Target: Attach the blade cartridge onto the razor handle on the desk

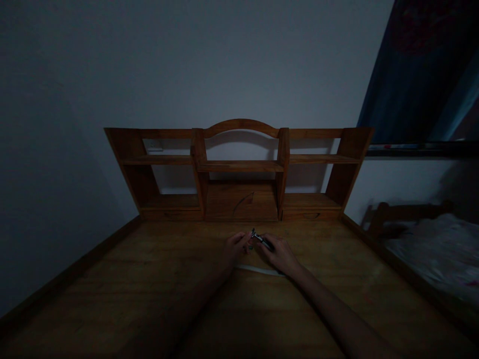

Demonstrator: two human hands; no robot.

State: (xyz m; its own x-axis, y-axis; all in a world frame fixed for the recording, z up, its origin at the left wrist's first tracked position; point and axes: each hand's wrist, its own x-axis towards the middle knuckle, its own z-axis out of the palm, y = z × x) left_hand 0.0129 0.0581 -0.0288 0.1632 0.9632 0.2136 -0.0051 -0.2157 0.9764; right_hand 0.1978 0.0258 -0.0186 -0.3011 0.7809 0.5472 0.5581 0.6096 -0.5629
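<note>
Above the middle of the wooden desk (179, 279), my two hands are close together. My right hand (279, 252) is closed around the dark handle of a small tool (265, 242) with a silvery, roughly T-shaped head; its exact kind is unclear in the dim light. The head points up and left, at the fingertips of my left hand (236, 245). Those fingers are bent and pinched together by it, and what they grip is too small to make out. A tiny greenish spot shows just below them. Beneath both hands lies a pale narrow strip (260, 270), its right end partly hidden by my right wrist.
A wooden shelf unit (241, 166) with several compartments stands along the desk's back edge, against a pale wall (239, 65). Raised edges border the desk on both sides. At right are a dark curtain (407, 99) and a whitish, crumpled heap (437, 244).
</note>
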